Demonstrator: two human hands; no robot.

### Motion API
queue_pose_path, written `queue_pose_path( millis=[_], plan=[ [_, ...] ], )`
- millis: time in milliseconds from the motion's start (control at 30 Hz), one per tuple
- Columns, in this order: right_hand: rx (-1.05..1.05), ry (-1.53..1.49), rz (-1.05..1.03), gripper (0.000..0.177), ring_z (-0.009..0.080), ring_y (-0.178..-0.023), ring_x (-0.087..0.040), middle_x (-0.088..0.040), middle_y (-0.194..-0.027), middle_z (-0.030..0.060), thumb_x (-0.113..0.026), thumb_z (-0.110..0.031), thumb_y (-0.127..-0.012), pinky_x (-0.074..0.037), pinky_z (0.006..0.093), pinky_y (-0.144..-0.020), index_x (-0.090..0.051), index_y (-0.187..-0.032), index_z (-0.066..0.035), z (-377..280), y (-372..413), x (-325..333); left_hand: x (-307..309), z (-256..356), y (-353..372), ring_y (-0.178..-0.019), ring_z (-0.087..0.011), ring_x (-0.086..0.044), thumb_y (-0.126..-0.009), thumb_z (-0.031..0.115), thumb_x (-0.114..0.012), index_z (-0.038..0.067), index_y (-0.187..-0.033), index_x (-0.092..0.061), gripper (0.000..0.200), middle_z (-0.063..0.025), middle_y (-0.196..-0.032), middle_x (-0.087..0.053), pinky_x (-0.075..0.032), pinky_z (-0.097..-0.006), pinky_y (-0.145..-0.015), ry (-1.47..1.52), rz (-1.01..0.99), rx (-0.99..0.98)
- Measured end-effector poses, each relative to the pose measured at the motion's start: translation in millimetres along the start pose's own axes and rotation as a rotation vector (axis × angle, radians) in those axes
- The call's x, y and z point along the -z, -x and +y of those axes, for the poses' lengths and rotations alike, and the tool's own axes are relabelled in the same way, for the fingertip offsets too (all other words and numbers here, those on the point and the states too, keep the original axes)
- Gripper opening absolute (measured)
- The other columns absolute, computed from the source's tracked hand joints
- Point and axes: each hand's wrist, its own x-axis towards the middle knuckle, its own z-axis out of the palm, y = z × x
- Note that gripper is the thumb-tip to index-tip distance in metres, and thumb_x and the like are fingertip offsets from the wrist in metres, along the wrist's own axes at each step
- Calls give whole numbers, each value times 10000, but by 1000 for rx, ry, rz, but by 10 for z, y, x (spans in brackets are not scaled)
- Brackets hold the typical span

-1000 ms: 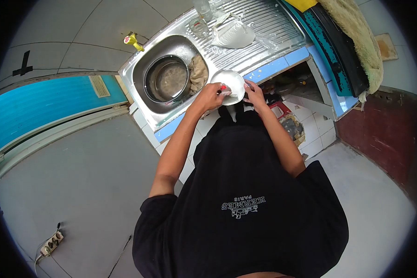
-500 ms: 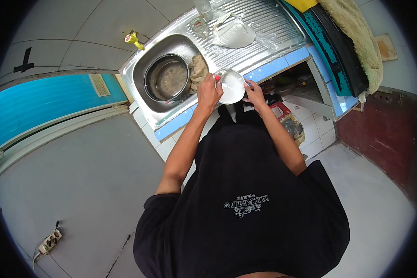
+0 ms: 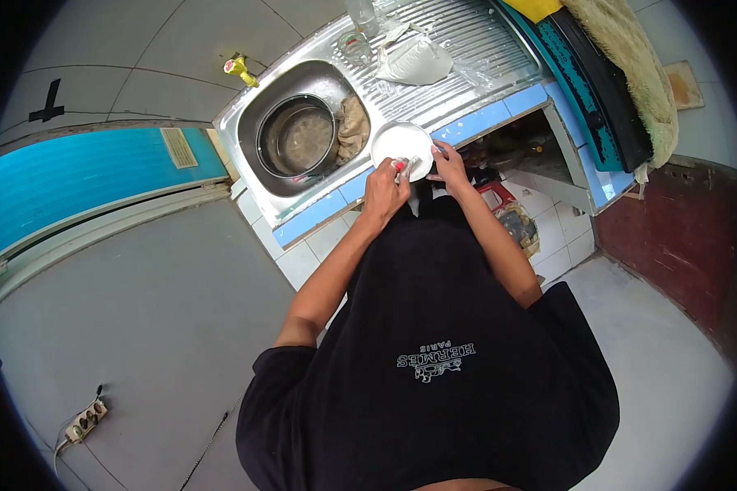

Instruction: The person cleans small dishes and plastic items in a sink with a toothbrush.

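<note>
A white round bowl (image 3: 393, 141) is held just in front of the sink counter's edge. My right hand (image 3: 449, 168) grips its right rim, fingers around the edge. My left hand (image 3: 386, 190) is closed on a small tool with a red part (image 3: 400, 165), its far end inside the bowl near the lower rim; the tool's kind is too small to tell. Left of the bowl, a dark round pan (image 3: 297, 137) holding murky water stands in the steel sink, with a brown cloth (image 3: 353, 129) beside it.
A white bag (image 3: 415, 61) and glass jars (image 3: 354, 47) stand on the ribbed drainboard (image 3: 483, 37). A yellow tap (image 3: 239, 69) is behind the sink. A teal and black object (image 3: 581, 90) is at the right, above an open shelf. A power strip (image 3: 87, 421) lies lower left.
My left hand has moved down and slightly right, taking the red-marked tool from the bowl's upper left to its lower rim. The bowl has shifted slightly left.
</note>
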Motion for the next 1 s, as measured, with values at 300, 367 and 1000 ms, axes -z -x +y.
queue_pose_path(
  millis=[300,367,1000],
  plan=[
    [-7,6,0,361,196,-910,-555,-524,-1060,105,-532,-240,-920,-573,335,-622,-503,-1258,-116,0,12,6,113,-204,-298,-705,-364,-602,-763,42,-573,2,-897,-626,149,-193,-786,-594,-467,-402,-615,-81,154,10],
    [-9,4,-7,362,194,-906,-553,-522,-1051,102,-533,-241,-920,-573,334,-620,-503,-1258,-117,-16,15,-2,185,-169,-246,-704,-365,-598,-760,50,-577,2,-888,-628,147,-188,-787,-594,-465,-407,-613,-135,114,20],
    [5,11,5,353,170,-853,-556,-538,-997,82,-539,-236,-917,-576,325,-606,-515,-1249,-116,20,-10,3,134,-130,-242,-685,-363,-588,-757,19,-575,1,-872,-595,118,-168,-781,-566,-469,-416,-596,-196,158,-31]
  ],
)
